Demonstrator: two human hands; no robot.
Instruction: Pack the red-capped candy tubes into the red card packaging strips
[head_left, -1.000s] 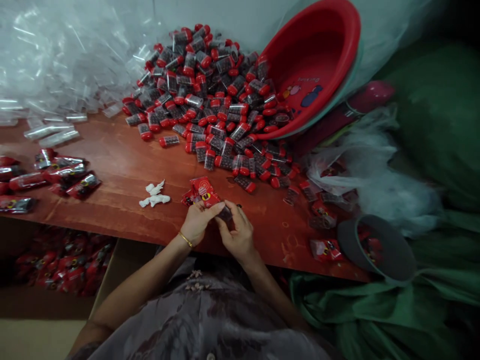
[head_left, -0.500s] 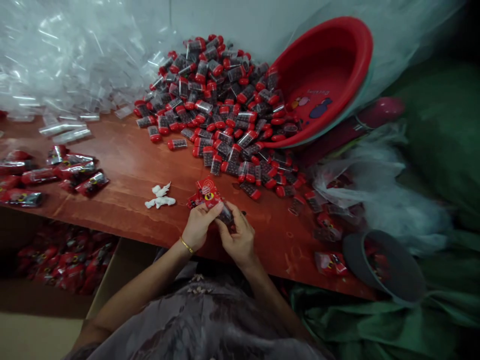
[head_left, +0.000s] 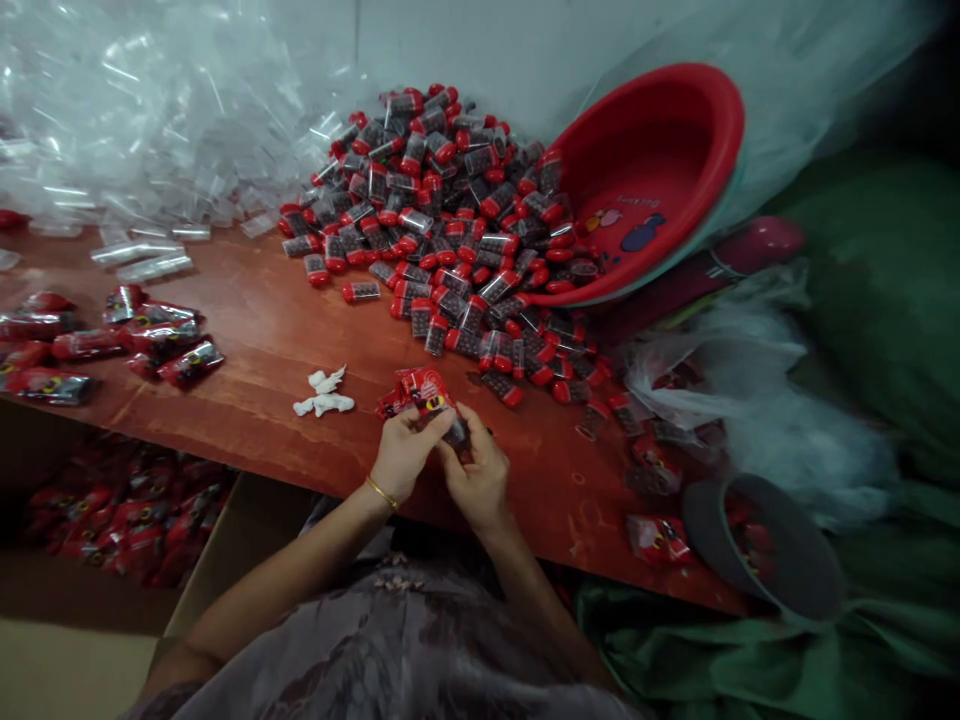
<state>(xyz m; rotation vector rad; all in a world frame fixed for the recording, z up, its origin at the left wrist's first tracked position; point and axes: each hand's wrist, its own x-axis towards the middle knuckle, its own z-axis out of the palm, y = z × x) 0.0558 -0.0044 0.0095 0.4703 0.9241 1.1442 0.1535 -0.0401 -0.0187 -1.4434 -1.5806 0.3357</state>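
My left hand (head_left: 405, 455), with a gold bangle at its wrist, is closed on a red printed plastic wrapper (head_left: 427, 388). Close against it, my right hand (head_left: 478, 475) has its fingers curled round a small dark see-through tube (head_left: 457, 432). The tube's lower end is hidden by my fingers, and I cannot tell how far it sits inside the wrapper. More red wrapper (head_left: 390, 404) shows on the tabletop just behind my left hand. Crumpled white scraps (head_left: 324, 392) lie to the left of my hands.
A big heap of red-capped tubes (head_left: 442, 220) rests against a tipped red basin (head_left: 667, 150). Clear plastic sleeves (head_left: 165, 120) are piled at back left. Wrapped red packs (head_left: 161, 330) lie at left, above a carton of more packs (head_left: 135, 510). A grey bowl (head_left: 787, 560) stands at right.
The view has shifted slightly, so the table appears a little lower. My hands keep the same hold, with the wrapper tilted slightly to the right.
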